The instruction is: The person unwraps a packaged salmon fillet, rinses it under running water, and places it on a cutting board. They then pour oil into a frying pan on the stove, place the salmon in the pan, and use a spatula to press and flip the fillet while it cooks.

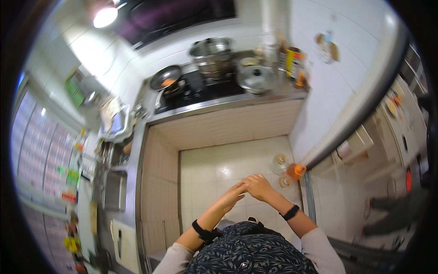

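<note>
In front of my body, above the tiled floor point(208, 181), my left hand point(231, 199) and my right hand point(261, 187) touch each other at the fingers. The left thumb stands apart from the other fingers. My right fingers bend over the left fingertips, so their tips are hidden. Neither hand shows an object in it. Both wrists wear black bands. Beyond my right hand, an orange-capped bottle point(295, 171) stands on the floor beside clear containers point(280, 162) with yellowish tops.
A counter along the far wall bears a frying pan point(166, 78), a stacked steamer pot point(213, 58) and a lidded pan point(256, 78). At left are a sink point(115, 190) and a cutting board point(125, 245) with a knife. Another person's legs point(390, 209) show beyond the doorway track point(309, 195).
</note>
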### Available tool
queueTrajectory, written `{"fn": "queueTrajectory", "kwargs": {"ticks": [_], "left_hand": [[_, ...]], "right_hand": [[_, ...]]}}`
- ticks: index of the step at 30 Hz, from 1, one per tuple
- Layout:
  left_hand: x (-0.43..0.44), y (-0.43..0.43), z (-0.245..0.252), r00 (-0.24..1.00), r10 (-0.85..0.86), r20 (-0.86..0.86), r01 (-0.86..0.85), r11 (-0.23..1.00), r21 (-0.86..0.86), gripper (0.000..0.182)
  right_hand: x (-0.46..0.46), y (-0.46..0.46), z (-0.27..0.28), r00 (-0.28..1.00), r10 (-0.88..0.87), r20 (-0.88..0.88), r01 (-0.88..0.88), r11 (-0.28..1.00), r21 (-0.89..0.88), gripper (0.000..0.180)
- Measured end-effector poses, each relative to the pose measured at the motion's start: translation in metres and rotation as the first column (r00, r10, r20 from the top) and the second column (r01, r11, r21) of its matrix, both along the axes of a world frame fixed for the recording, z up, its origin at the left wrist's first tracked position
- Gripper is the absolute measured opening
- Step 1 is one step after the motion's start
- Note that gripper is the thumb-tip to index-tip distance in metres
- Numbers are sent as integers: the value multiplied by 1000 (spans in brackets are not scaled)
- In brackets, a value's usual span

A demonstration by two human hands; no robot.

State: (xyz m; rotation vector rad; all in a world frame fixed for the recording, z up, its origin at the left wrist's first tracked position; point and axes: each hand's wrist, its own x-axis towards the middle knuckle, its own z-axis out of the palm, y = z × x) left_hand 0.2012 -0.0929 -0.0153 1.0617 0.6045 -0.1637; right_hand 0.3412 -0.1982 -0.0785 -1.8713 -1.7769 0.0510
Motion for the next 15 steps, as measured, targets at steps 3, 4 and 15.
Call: {"fn": "queueTrajectory", "kwargs": {"ticks": [3, 4, 15], "left_hand": [[0, 8, 3, 999, -1, -34, 3, 998, 61, 61], [-2, 12, 3, 999, 38, -34, -35, 997, 68, 65], [-108, 94, -10, 839, 544, 0, -525, 810, 260, 84]], "right_hand": [[1, 9, 9, 995, -4, -96, 1, 999, -33, 22], [0, 16, 14, 993, 16, -117, -22, 998, -52, 23], [-47, 132, 34, 941, 242, -235, -309, 900, -308, 44]]}}
